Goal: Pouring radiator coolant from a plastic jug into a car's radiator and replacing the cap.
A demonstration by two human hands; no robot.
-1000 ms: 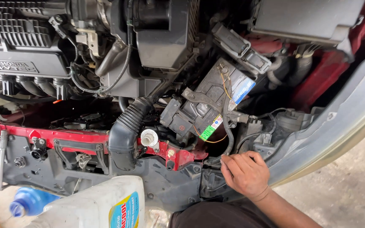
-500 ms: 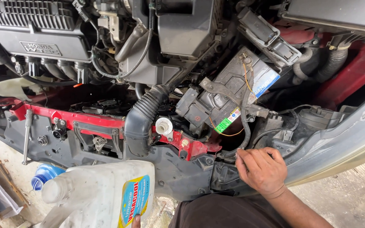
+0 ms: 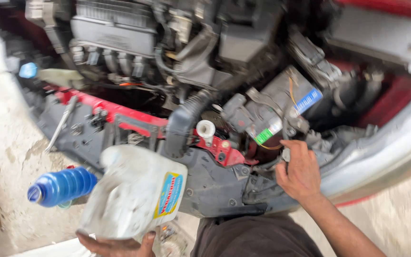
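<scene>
I had the white jug (image 3: pixel 132 192) low in the middle of the view, tipped on its side with its blue ribbed spout (image 3: pixel 62 186) pointing out to the left over the pale concrete floor (image 3: pixel 5 143). A coloured label (image 3: pixel 167 195) faced me on its right flank. My left hand (image 3: pixel 117 245) was under the jug's bottom end at the lower edge of the picture, palm up, fingers curled around the base and gripping it; only the knuckles and fingertips showed.

My right hand (image 3: pixel 299 172) was up against the front of the open engine bay, well apart from the jug. The forearm ran in from the lower right corner, wrist bent slightly, back of the hand towards me. The thumb stretched up towards a grey box (image 3: pixel 272 112) with a green sticker, and the fingers were tucked in behind the dark plastic below it. Whether they were closed on anything I could not tell, as they were hidden and the view was blurred.

Just above the jug stood a black ribbed hose (image 3: pixel 186 119), bending down into the frame, and beside it a small white cap (image 3: pixel 206 128) on the red crossbar (image 3: pixel 120 110). The engine cover (image 3: pixel 115 33) sat farther back at the top. A silver bumper edge (image 3: pixel 391 152) swept across the right side.
</scene>
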